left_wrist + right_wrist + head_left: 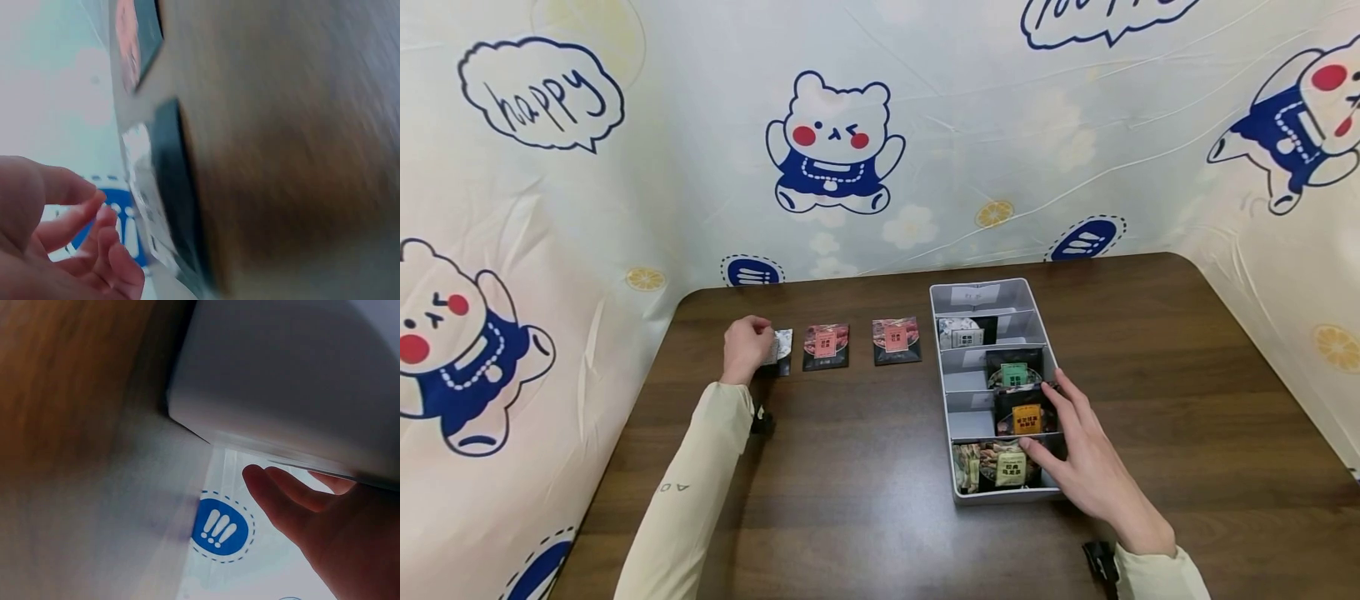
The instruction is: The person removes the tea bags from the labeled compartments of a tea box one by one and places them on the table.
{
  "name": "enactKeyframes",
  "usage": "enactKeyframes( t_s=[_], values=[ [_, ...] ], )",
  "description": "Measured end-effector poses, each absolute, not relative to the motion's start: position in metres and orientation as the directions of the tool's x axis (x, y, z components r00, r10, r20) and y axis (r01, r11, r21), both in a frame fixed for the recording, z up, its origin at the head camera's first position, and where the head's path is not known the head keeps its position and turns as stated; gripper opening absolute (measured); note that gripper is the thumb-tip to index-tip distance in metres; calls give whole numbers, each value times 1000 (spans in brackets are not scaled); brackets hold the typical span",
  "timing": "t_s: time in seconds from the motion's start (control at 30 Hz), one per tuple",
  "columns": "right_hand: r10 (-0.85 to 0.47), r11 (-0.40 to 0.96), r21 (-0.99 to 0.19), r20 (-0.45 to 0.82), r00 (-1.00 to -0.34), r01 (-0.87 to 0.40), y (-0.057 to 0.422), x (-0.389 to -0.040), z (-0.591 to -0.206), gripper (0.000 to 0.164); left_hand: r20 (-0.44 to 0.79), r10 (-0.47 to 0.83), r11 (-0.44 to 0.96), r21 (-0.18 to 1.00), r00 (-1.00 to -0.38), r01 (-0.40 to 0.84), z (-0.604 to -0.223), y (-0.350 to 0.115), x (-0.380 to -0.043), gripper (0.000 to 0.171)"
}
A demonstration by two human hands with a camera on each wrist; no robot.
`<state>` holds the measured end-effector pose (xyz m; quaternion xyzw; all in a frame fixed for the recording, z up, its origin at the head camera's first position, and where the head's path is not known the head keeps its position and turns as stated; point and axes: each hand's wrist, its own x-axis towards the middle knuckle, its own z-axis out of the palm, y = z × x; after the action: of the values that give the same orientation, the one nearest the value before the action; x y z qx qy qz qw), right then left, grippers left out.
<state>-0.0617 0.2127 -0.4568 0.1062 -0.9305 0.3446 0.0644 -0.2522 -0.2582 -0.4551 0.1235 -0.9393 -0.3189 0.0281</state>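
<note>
fingertips [81, 186] bunched, left hand [748, 348] hovers by white packet [784, 344]; right hand [1093, 467] spreads across tray [967, 381].

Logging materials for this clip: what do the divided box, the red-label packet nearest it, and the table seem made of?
Box: probably plastic, light grey, satin; smooth walls, rounded corners.
Packet: likely plastic or foil film, printed; thin and flat, gloss hard to judge.
Table: brown wood or wood-look laminate, smooth with soft sheen; grain streaks and reflected light show.
</note>
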Motion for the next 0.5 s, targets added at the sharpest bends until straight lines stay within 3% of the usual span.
enactKeyframes(
  t_s=[0.23, 0.37, 0.5],
  values=[
    [-151, 742, -625, 194, -969, -240, 213, -61, -457, 76, 34, -25, 825, 565, -999, -2, -450, -228, -256, 27],
    [-151, 741, -627, 195, -969, -242, 213, -61, -457, 75, 75, 141, 845, 510, -987, 160, -443, -206, -254, 21],
    [-154, 738, -628, 198, -968, -246, 213, -62, -457, 75, 73, 243, 828, 504, -967, 246, -438, -183, -251, 17]
  ],
)
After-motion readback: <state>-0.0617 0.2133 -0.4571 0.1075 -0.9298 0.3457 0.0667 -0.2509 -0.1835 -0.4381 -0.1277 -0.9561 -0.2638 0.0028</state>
